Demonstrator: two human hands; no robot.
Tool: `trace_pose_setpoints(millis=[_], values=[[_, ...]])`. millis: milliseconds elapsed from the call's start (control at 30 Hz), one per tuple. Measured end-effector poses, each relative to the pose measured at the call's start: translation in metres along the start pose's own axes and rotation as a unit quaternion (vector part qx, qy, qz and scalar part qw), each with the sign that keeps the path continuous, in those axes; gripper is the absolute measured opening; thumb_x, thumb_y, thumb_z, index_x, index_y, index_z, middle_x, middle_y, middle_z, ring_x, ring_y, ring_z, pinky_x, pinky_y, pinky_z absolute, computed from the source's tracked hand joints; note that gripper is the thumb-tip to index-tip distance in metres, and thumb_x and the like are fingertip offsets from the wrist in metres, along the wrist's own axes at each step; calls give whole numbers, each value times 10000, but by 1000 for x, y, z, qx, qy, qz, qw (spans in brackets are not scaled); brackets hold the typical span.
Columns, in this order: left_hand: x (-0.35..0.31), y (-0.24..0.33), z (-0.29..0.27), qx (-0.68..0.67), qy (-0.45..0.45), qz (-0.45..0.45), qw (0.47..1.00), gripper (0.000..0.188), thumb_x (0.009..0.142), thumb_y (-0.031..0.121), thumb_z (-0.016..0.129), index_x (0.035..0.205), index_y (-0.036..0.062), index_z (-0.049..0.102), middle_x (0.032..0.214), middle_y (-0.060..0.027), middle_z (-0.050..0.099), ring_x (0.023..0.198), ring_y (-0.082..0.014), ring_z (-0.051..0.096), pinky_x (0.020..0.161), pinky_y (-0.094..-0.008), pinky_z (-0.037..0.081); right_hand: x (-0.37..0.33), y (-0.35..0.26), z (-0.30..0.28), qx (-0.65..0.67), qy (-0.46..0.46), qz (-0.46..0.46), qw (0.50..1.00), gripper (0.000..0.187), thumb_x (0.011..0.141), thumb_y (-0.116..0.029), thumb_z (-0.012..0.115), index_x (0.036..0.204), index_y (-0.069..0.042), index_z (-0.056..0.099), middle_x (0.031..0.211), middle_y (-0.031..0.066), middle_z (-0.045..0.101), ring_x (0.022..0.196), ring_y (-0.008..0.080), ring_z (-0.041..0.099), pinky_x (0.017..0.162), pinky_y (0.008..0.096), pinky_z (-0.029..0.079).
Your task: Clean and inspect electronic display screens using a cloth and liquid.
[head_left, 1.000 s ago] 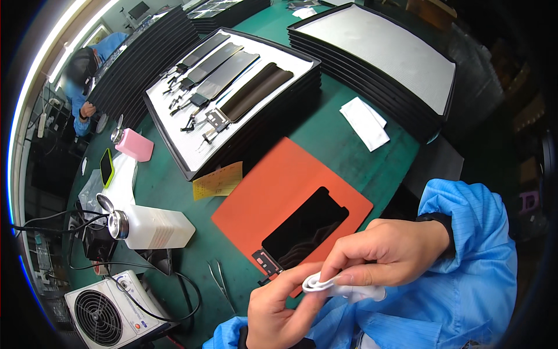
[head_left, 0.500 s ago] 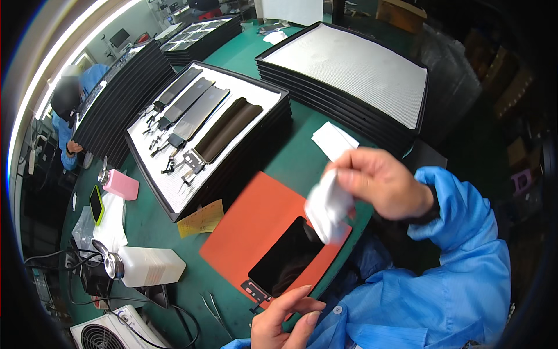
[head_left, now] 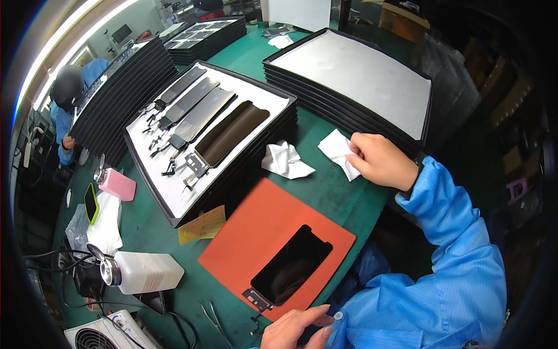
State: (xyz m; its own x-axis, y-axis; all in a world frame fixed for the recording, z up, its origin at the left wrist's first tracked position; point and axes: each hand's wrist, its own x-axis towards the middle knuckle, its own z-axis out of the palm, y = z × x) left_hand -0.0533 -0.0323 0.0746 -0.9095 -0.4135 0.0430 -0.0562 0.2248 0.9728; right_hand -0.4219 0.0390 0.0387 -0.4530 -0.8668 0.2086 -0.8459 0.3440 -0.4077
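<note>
Both hands busy: right hand [head_left: 381,161] pinches white wipe [head_left: 339,150], left hand [head_left: 296,327] touches orange mat [head_left: 261,232]

pink case [head_left: 118,185], dispenser bottle [head_left: 141,271], perhaps tweezers [head_left: 213,319]

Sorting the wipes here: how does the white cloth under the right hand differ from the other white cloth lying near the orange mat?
The cloth under the right hand is a flat cloth, spread smooth with the fingers on its edge. The crumpled cloth is bunched into folds and lies untouched, closer to the parts tray. Both are white, similar in size, and rest on the green table.
</note>
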Motion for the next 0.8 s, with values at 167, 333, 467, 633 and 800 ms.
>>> trace_pose_setpoints(millis=[167, 333, 467, 633, 800], values=[[-1, 4, -5, 6, 9, -10, 1000, 310, 917, 47, 715, 1211, -43, 679, 969, -157, 737, 881, -251, 720, 815, -345, 558, -18, -41, -22, 385, -89, 30, 918, 161, 1059, -175, 578, 985, -38, 539, 879, -16, 544, 814, 37, 462, 701, 249, 426], [0, -1, -5, -41, 131, 40, 990, 343, 968, 160, 708, 1222, -64, 653, 1128, -153, 681, 1037, -252, 651, 932, -360, 494, -47, -80, -23, 597, -253, -68, 758, 175, 1061, -169, 512, 1047, -6, 572, 992, 30, 596, 882, 80, 519, 777, 272, 452], [7, -2, -6, -43, 181, 36, 982, 421, 981, 224, 720, 1285, -45, 611, 1187, -102, 605, 1053, -224, 582, 963, -353, 455, -49, -101, -4, 636, -368, -149, 662, 247, 1049, -220, 532, 990, 17, 568, 1004, 77, 608, 890, 133, 541, 786, 302, 455], [10, -22, -7, -65, 72, 71, 993, 260, 972, 95, 706, 1190, -36, 651, 1100, -118, 666, 991, -221, 647, 882, -338, 506, -50, -117, 7, 606, -421, -131, 662, 241, 1064, -234, 549, 1006, -4, 595, 901, 14, 619, 824, 96, 553, 732, 282, 451], [-7, -28, -5, -157, 74, 6, 985, 95, 996, -7, 629, 1074, -51, 661, 1036, -137, 707, 926, -183, 664, 807, -304, 528, -60, -137, 12, 679, -312, -18, 664, 248, 1089, -221, 533, 1238, -22, 529, 1117, 40, 594, 1002, 96, 550, 911, 276, 459]])
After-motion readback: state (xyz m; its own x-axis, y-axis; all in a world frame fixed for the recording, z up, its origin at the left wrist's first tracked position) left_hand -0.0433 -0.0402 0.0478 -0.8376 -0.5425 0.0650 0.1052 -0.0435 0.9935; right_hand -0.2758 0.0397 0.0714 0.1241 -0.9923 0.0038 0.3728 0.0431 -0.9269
